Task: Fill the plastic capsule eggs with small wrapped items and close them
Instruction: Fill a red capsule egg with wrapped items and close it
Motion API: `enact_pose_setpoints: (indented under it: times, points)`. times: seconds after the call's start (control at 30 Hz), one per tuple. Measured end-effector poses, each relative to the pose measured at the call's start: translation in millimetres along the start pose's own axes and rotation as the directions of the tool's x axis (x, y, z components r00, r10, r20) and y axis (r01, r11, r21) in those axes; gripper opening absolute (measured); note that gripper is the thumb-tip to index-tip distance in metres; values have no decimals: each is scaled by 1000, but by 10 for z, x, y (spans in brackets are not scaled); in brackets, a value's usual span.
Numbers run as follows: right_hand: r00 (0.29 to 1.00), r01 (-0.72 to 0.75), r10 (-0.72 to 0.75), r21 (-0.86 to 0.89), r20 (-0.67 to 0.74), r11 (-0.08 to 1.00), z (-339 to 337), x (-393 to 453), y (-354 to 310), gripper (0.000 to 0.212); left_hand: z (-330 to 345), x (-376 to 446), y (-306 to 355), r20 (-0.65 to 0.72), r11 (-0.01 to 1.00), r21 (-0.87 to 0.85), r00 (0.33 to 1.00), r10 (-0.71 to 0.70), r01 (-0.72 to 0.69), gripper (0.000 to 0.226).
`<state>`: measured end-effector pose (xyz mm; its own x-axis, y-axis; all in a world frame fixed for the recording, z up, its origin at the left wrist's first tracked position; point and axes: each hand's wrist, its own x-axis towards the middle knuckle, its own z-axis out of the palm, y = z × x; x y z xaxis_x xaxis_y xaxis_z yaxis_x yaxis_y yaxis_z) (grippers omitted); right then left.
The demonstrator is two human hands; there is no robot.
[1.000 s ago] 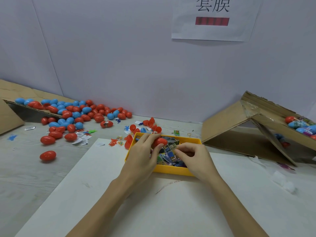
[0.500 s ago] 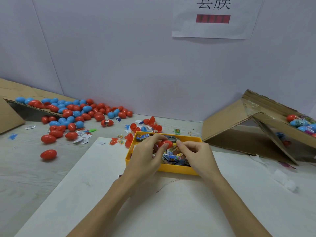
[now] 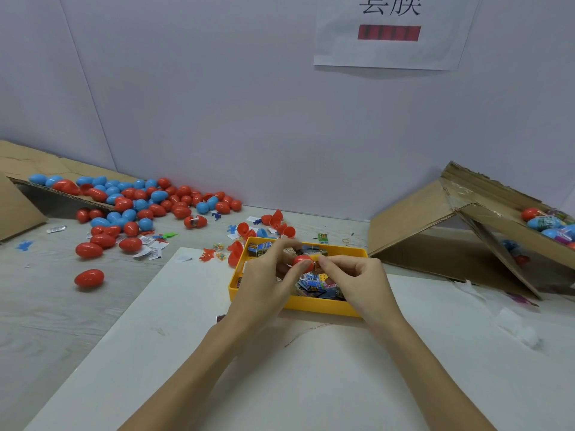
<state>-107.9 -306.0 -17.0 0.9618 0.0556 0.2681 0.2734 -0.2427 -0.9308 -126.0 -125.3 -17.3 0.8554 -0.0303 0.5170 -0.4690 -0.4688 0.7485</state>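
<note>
My left hand (image 3: pixel 267 284) grips a red egg half (image 3: pixel 302 262) between thumb and fingers, above the yellow tray (image 3: pixel 314 306). My right hand (image 3: pixel 354 281) pinches a small wrapped item (image 3: pixel 316 265) right at the egg half's mouth. The tray holds several small wrapped items (image 3: pixel 314 283) in blue, black and pink packets. Whether the item is partly inside the egg half I cannot tell; my fingers hide the joint.
A heap of red and blue eggs (image 3: pixel 137 203) spills from a cardboard flap at the left. Open red halves (image 3: pixel 277 223) lie behind the tray. A cardboard box (image 3: pixel 451 219) with filled eggs stands at the right. A white sheet (image 3: pixel 280 368) covers the near table.
Both hands have lifted slightly off the tray. The right hand picked a wrapped item out of the tray and brought it up to the red egg half in my left hand.
</note>
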Motion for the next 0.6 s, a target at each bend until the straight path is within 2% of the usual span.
enact_pose_setpoints:
  times: [0.13,0.3,0.43,0.6]
  points:
    - [997,13,-16,43,72,999,-29,-1,-14,16,-25,8,-1,-4,988,-141,998,-58,56,19]
    - [999,13,-18,102,48,995,-50,25,-4,14,-35,19,22,35,961,-255,994,-101,106,33]
    - [1000,-19,17,190,16,982,-55,39,12,20,-7,16,25,39,955,-263,991,-131,136,35]
    - [1000,11,-10,189,-5,982,-40,30,17,18,-1,14,29,55,944,-288,987,-152,162,33]
